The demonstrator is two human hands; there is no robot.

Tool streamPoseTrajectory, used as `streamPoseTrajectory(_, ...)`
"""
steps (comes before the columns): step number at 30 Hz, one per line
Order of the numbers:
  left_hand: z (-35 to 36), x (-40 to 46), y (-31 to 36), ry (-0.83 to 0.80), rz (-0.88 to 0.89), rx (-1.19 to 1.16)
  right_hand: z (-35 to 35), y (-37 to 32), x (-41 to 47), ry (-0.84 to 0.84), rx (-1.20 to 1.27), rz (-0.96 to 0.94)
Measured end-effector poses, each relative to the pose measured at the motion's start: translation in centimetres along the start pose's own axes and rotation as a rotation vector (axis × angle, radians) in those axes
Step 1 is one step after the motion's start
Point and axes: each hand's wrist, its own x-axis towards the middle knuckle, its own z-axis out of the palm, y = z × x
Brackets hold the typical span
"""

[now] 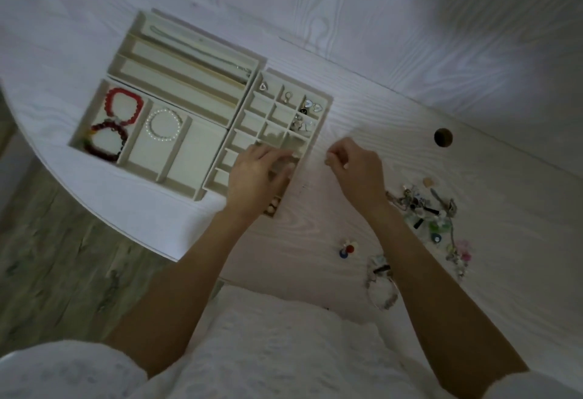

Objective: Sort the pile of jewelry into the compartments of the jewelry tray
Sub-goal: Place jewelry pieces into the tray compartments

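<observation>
Three cream trays sit on the white table. The small-grid tray (325, 105) holds heart earrings (312, 105) and a few small pieces in its far cells. My left hand (257, 174) lies over its near cells with the fingers stretched out and blurred. My right hand (355, 170) hovers just right of that tray, its fingers curled, pinching a tiny pale piece (328, 161). The bracelet tray (126, 152) holds a red bracelet (123, 105), a dark bracelet (107, 140) and a pearl bracelet (164, 124). The loose jewelry pile (432, 212) lies to the right of my right forearm.
The long-slot tray (132, 45) at the back holds chains. A small blue, red and white piece (347, 249) and a pale bracelet (381, 288) lie near the table's front edge. A round hole (443, 137) is in the table top to the right.
</observation>
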Motion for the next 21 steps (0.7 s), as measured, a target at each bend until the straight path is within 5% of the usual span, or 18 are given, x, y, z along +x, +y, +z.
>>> streamPoseTrajectory(6, -2.8, 4.0, -3.5, 0.148, -0.105, 0.039, 1.8, -4.4, 7.2, 0.042, 0.148, -0.092)
streamPoseTrajectory(12, -1.8, 8.0, -4.1, 0.047, -0.010, 0.205, 3.9, -3.6, 10.5, 0.103, -0.072, -0.134)
streamPoseTrajectory(21, -1.3, 8.0, -5.3, 0.015, 0.083, 0.229, 5.0, -2.3, 10.9, 0.151, -0.068, -0.130)
